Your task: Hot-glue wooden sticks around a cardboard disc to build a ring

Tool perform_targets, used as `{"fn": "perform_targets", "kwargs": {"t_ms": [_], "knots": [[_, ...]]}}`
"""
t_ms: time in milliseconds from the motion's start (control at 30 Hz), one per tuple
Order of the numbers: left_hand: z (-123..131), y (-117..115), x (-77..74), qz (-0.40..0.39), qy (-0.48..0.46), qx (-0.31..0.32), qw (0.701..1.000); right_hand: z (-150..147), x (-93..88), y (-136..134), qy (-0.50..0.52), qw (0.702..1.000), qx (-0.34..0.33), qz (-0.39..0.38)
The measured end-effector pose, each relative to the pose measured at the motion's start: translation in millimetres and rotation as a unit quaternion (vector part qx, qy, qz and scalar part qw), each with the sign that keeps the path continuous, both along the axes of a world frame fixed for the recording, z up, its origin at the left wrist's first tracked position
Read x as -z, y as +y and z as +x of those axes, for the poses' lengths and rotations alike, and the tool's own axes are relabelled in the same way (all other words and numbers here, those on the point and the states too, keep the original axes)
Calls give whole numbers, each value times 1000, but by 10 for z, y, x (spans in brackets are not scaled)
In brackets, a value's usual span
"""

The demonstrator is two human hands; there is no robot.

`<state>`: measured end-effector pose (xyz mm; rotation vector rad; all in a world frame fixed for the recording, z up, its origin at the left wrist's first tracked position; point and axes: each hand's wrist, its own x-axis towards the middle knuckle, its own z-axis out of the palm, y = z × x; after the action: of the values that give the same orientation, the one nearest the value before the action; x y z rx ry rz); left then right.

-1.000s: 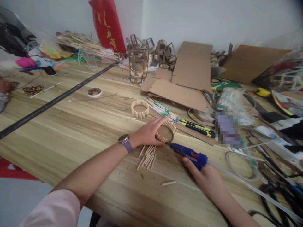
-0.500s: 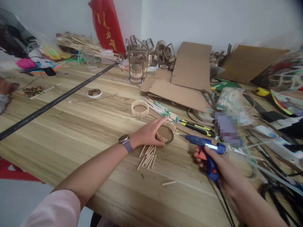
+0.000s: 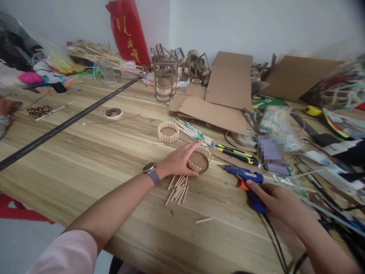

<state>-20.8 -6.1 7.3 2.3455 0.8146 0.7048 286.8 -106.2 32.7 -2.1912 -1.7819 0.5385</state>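
My left hand (image 3: 179, 161) curls round a small round basket-like piece (image 3: 203, 160), a brown disc edged with short wooden sticks, at the middle of the table. Several loose short sticks (image 3: 179, 190) lie below that hand, with a single stick (image 3: 203, 220) nearer the front edge. To the right, my right hand (image 3: 278, 198) is at the handle of a blue hot glue gun (image 3: 248, 174) with an orange trigger. The gun is low at the tabletop, nozzle pointing left toward the ring of sticks. The thumb lies against it; the other fingers are mostly hidden.
A similar stick-edged piece (image 3: 169, 132) stands behind my left hand. Near it lie packaged sticks (image 3: 194, 131), a yellow-black utility knife (image 3: 236, 153) and cardboard sheets (image 3: 213, 114). A phone (image 3: 275, 156), cables and clutter fill the right. Another person's hand (image 3: 5, 106) is at the far left.
The glue gun has come lower and tipped over, and my right fingers no longer show wrapped round its grip. My left hand and the round piece stay where they were.
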Motion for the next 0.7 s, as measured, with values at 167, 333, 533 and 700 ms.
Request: {"fn": "perform_targets", "kwargs": {"t_ms": [167, 333, 533, 700], "knots": [[3, 5, 14, 0, -1, -1, 1000, -190, -131, -106, -170, 984, -39, 40], [3, 8, 17, -1, -2, -2, 1000, -742, -82, -361, -32, 888, -396, 231], [1, 2, 0, 2, 0, -2, 1000, -1189, 22, -632, -119, 810, -536, 206], [1, 3, 10, 5, -3, -1, 1000, -1240, 61, -636, -166, 803, -528, 221]]}}
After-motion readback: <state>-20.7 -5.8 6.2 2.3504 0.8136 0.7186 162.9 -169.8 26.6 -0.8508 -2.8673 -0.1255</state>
